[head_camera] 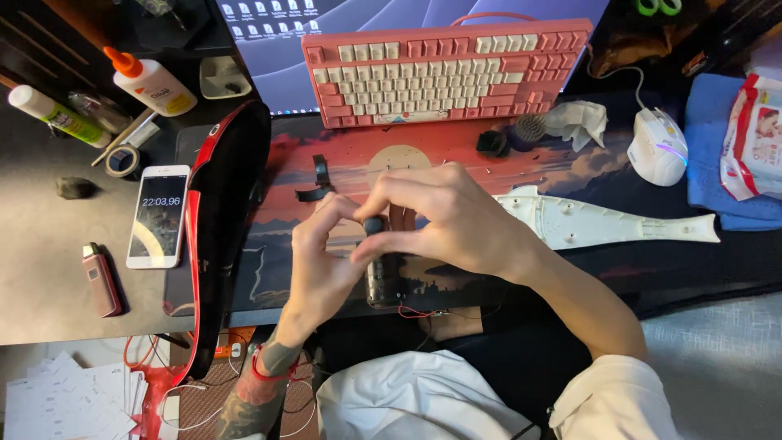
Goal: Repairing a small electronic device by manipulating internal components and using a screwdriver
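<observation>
Both grips pinching small dark cylinder (pixel 377 265): left hand (pixel 322 261) below, right hand (pixel 444 216) on top; white plastic shell (pixel 603 222) right.

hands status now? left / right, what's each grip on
Left hand: closed around the small dark cylindrical part, holding it from below.
Right hand: fingertips pinched on the top end of that part.

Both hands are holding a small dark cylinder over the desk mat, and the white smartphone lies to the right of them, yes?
Not quite: in the head view the white smartphone lies left of the hands, not right. Both the left hand and right hand do hold the small dark cylinder.
</observation>
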